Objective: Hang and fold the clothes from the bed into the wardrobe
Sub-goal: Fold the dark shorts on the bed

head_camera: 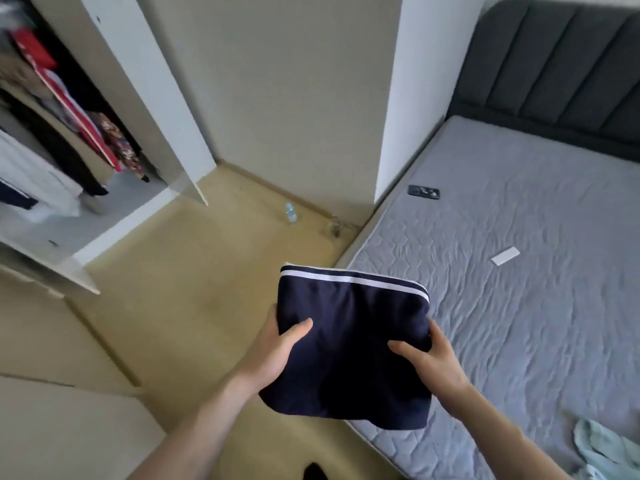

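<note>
Garment: folded navy shorts (349, 344) with a white-striped waistband, held in the air over the bed's near edge, beside the mattress (519, 271).
Left hand (273, 348): thumb on top, fingers curled under the left edge, gripping it.
Right hand (433, 358): thumb on top, fingers beneath, pinching the right edge.
Destination: open wardrobe (86, 220) to the left, well apart; hanging clothes (69, 133) fill it.
Remaining: a pale green garment (602, 448) lies on the mattress.
Risk: the fold probably slumps open in transit, since only the edges are held; the lower layers sag.
</note>
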Motion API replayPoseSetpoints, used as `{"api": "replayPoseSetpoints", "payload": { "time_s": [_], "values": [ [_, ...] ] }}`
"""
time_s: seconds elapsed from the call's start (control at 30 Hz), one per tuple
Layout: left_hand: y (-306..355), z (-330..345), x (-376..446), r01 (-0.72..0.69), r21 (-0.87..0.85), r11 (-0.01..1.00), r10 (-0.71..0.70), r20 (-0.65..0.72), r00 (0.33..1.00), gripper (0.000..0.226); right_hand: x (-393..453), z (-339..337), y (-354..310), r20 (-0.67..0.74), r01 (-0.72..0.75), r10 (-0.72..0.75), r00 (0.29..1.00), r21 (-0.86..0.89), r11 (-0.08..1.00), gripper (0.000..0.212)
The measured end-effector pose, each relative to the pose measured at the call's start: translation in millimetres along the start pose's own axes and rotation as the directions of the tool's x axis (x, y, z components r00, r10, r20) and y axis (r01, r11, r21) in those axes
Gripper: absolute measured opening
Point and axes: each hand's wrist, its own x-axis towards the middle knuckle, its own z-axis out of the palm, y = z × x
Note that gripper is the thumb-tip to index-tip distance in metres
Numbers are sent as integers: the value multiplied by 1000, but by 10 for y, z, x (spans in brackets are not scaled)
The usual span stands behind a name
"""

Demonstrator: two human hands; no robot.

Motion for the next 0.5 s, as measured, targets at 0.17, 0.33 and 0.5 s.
{"api": "replayPoseSetpoints", "payload": {
  "time_s": [0.17, 0.33, 0.5],
  "values": [
    [200, -900, 165, -95, 38, 995, 100, -171, 980, 55, 408, 837, -739, 99, 111, -107, 989, -37, 993, 49],
    [471, -1667, 388, -212, 77, 974, 226, -292, 929, 84, 939, 1555, -1400, 206, 202, -191, 960, -32, 979, 55],
    [754, -2408, 746, -284, 149, 947, 319, -366, 874, 85, 1527, 2265, -2004, 323, 257, -245, 914, 5, 966, 60]
  ]
}}
